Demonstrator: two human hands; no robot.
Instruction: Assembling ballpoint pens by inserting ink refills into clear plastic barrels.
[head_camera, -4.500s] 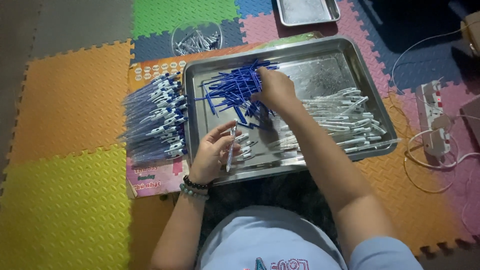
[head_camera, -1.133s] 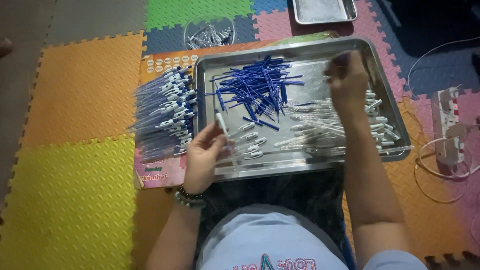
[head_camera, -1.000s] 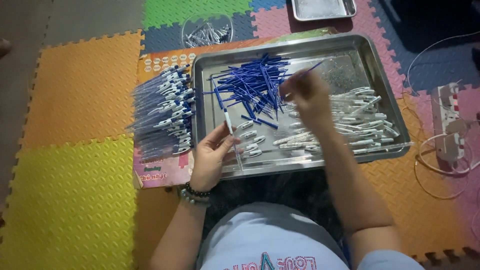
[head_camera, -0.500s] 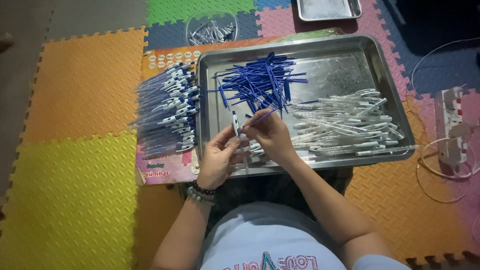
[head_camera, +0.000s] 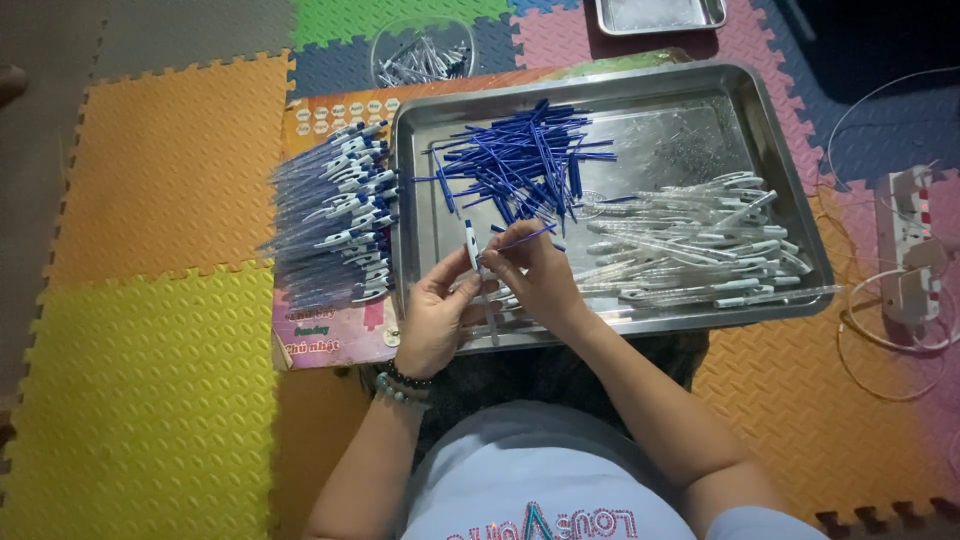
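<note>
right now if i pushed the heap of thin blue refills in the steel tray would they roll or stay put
The thin blue plastic ink refills are round and slim, so loose ones would likely roll on the smooth steel tray. Crisscrossed in a heap, most would probably slide together. The one in the right hand looks light and slightly bendy.

I sit on a floor of interlocking foam mats (head_camera: 150, 190): orange, yellow, green, blue, pink. A white power strip (head_camera: 908, 255) with looping cables (head_camera: 880, 350) lies at my right. Lighting is dim and even.
</note>
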